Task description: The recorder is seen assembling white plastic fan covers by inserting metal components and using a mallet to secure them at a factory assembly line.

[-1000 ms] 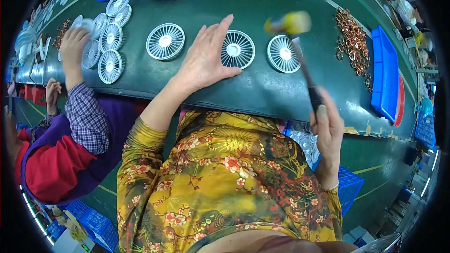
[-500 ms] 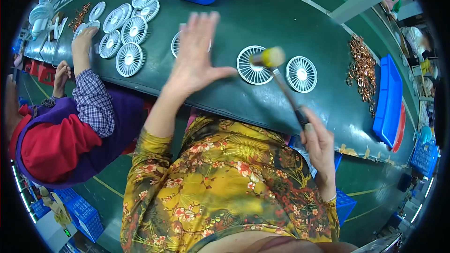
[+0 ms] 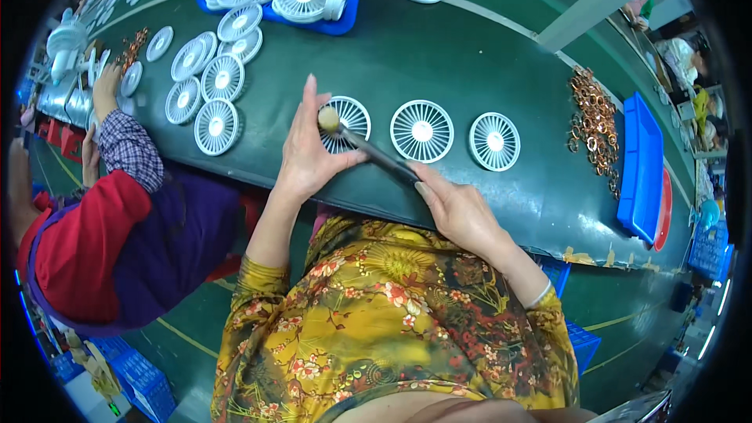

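The right hand (image 3: 460, 215) grips the hammer (image 3: 382, 159), which slants forward and left over a white disc (image 3: 354, 116) on the desk (image 3: 446, 47); the left hand (image 3: 308, 158), nearer the disc, is spread and unclenched beside it.

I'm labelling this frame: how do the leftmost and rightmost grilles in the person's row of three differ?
The leftmost grille is partly covered by the hammer; the rightmost grille shows whole. The left hand is beside the leftmost grille; the rightmost grille has no hand beside it. Both are white, round and spoked.
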The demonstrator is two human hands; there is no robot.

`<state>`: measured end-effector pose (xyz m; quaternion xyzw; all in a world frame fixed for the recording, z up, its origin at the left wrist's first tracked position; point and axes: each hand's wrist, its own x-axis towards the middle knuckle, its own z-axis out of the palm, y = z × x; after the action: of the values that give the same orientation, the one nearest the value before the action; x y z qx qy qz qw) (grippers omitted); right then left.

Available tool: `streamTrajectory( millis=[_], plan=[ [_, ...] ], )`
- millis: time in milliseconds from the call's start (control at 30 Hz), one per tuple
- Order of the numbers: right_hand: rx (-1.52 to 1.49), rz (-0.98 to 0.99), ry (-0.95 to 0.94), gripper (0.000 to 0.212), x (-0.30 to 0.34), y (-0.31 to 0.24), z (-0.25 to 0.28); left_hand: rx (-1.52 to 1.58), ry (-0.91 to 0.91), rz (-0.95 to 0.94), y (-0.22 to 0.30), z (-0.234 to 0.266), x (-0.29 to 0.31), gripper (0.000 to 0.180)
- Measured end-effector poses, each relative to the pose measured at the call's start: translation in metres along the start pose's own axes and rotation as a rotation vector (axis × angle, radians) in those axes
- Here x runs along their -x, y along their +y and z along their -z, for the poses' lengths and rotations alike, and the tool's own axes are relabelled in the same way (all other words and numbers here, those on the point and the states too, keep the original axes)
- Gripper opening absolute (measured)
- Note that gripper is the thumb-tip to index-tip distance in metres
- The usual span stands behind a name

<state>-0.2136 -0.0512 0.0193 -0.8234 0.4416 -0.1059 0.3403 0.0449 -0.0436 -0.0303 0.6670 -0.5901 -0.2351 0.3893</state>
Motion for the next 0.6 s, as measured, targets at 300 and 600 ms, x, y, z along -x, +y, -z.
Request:
streamTrajectory(
  millis=[300,600],
  plan=[
    [0.109,-0.107,0.297,0.032,0.092,0.037,0.099,-0.086,0.033,-0.472,0.015,-0.012,0.018,0.089],
    [0.566,-0.473,0.260,0.029,0.127,0.016,0.117,-0.216,-0.386,-0.561,0.042,-0.053,-0.011,0.063]
  ],
)
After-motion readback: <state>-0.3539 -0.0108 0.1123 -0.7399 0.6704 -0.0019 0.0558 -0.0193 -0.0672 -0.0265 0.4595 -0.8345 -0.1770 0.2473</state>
